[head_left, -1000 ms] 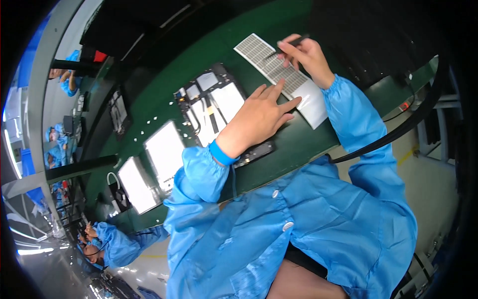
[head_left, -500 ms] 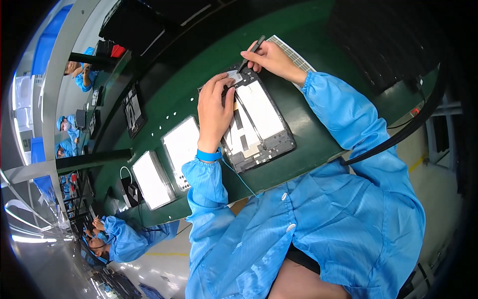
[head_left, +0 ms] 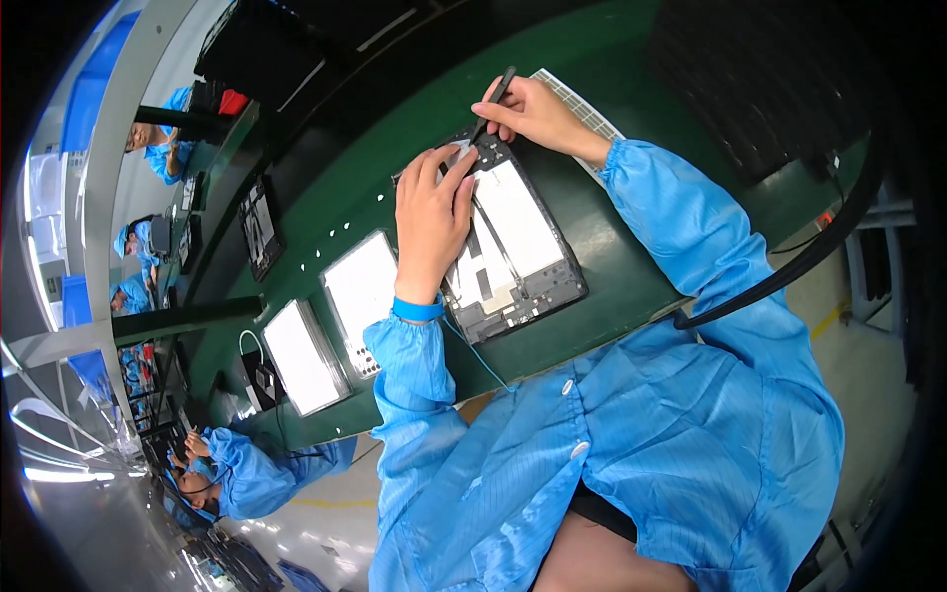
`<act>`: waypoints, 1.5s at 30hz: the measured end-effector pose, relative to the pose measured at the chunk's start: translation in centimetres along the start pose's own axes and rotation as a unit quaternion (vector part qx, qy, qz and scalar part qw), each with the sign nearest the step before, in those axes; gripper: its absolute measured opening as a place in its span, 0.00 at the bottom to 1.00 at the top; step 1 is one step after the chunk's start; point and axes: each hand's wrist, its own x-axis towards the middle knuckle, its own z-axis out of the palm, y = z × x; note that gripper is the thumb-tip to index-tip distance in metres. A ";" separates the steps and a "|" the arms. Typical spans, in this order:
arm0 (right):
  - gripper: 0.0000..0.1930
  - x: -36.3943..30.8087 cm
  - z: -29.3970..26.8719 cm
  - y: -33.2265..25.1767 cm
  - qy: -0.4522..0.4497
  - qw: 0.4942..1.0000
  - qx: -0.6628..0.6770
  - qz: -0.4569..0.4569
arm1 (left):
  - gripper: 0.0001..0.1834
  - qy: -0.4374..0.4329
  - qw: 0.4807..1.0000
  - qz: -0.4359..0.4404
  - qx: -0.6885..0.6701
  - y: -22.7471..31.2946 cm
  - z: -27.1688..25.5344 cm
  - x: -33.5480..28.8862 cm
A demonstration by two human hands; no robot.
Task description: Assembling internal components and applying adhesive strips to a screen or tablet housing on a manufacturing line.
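An opened tablet [head_left: 523, 222] lies on the green table in front of me, its inside up, with white battery areas, dark ribbon cables and small circuit parts showing. My left hand [head_left: 431, 222] rests over its far left part with the fingers stretched out and the fingertips on a whitish piece [head_left: 460, 151] near the far end. Between the thumb and fingers of my right hand [head_left: 538, 116] are black tweezers [head_left: 507, 83], slanting down. Their tip reaches the tablet's far end, close to the left fingertips. What the tip touches is too small to tell.
Left of the tablet lie a white sheet-like panel [head_left: 363, 286] and a stack of white panels [head_left: 305, 355]. Another opened tablet [head_left: 259, 229] lies farther left. A blue wrist strap [head_left: 417, 310] trails a thin cord. A white grid sheet [head_left: 582, 104] sits behind my right hand. Co-workers [head_left: 261, 474] sit leftward.
My left fingers have shifted slightly right along the tablet's far end, toward the tweezers. The right hand with the tweezers has moved a little to the left.
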 end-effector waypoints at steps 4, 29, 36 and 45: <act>0.09 0.0 0.5 -0.9 0.089 0.989 -0.029 -0.115 | 0.16 0.006 0.998 0.054 0.033 -0.6 -0.2 0.1; 0.20 -1.6 27.7 -3.2 -0.511 0.775 -0.302 -0.217 | 0.04 0.349 0.843 -0.407 -0.047 3.0 -3.8 -27.1; 0.16 -1.6 29.7 -1.9 -0.540 0.790 -0.242 -0.162 | 0.04 0.350 0.836 -0.409 -0.101 2.2 -4.6 -26.9; 0.15 -0.4 26.3 -4.4 -0.444 0.891 0.001 0.091 | 0.08 0.345 0.860 -0.359 -0.111 -1.5 -7.0 -22.6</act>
